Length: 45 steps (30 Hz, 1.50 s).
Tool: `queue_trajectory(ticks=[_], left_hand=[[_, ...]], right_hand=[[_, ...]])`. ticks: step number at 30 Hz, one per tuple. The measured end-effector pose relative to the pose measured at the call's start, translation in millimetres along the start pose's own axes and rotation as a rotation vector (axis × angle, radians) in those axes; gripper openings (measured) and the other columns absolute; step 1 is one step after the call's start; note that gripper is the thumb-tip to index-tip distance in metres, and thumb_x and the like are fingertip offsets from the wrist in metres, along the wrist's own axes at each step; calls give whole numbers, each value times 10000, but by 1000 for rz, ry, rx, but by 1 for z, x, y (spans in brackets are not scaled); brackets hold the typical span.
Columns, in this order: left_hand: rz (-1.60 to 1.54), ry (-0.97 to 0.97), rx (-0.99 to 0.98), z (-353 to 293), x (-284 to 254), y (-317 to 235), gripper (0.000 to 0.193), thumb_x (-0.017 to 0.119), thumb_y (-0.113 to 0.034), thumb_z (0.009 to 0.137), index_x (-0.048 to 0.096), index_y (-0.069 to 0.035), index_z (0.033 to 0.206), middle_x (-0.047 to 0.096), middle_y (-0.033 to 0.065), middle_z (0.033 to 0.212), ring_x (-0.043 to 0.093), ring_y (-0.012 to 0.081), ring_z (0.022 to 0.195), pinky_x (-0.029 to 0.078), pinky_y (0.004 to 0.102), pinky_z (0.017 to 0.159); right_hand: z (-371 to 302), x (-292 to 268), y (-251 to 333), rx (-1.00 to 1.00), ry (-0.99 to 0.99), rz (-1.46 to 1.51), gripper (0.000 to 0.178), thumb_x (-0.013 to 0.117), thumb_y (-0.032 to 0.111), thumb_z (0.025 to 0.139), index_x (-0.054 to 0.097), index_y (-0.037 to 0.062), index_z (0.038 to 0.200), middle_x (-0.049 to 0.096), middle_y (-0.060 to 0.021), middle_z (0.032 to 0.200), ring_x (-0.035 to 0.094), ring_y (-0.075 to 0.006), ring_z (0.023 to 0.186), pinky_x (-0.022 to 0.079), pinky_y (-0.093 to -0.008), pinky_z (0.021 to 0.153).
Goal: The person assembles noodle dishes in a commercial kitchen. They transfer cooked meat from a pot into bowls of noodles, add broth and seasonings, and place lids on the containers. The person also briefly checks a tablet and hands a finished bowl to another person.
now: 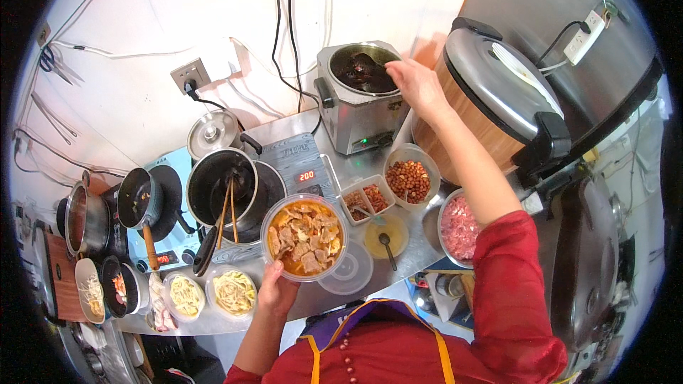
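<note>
My left hand (pixel 275 290) is closed on the side of a round clear plastic bowl (pixel 267 240) with meat slices in reddish broth (pixel 307 235). It is held up over the counter's front part. My right hand (pixel 418 87) is at the right rim of a square steel warmer (pixel 359 126) with dark liquid inside. Its fingers are pinched together on what looks like the handle of a ladle (pixel 363 65), whose bowl sits in the liquid; the grip is mostly hidden. Under the plastic bowl lies a clear round lid (pixel 350 274).
A large rice cooker (pixel 466 110) stands right of the warmer. Nearby are a tub of peanuts (pixel 408 180), a bowl of raw meat (pixel 459 226), and a spoon (pixel 386 247) in yellowish liquid. Leftward, a black pot (pixel 203 171) holds chopsticks (pixel 229 213); noodle bowls (pixel 234 292) line the edge.
</note>
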State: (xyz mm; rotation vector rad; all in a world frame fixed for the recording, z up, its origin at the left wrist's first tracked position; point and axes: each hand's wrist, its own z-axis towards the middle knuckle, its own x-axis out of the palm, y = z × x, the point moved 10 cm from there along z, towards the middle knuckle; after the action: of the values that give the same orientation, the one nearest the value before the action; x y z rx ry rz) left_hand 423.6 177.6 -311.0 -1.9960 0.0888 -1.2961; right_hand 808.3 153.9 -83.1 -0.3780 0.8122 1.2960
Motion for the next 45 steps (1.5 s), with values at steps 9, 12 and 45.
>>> queue_trajectory(ticks=[9,12,45], left_hand=[[-20,59,24,30,36,-11,629,614,-277,876,359,-10,1385,462,125,1388,454,262,1276,356,416,1074],[-52,47,8,46,39,-8,582,615,-245,879,385,-21,1364,479,115,1373,462,258,1266,363,415,1066],[-94,76,17,132,60,-7,463,688,-297,845,532,-61,1212,597,89,1222,561,237,1152,428,445,1014]], right_hand=[[-4,11,-51,406,92,111,264,522,245,918,674,29,927,652,-190,738,655,-344,711,522,-428,685],[-16,8,-80,634,30,381,299,503,246,915,681,7,938,647,-156,658,653,-234,562,523,-356,576],[-91,-117,62,647,167,833,319,482,262,993,644,-8,1040,498,24,578,411,-28,446,279,-170,418]])
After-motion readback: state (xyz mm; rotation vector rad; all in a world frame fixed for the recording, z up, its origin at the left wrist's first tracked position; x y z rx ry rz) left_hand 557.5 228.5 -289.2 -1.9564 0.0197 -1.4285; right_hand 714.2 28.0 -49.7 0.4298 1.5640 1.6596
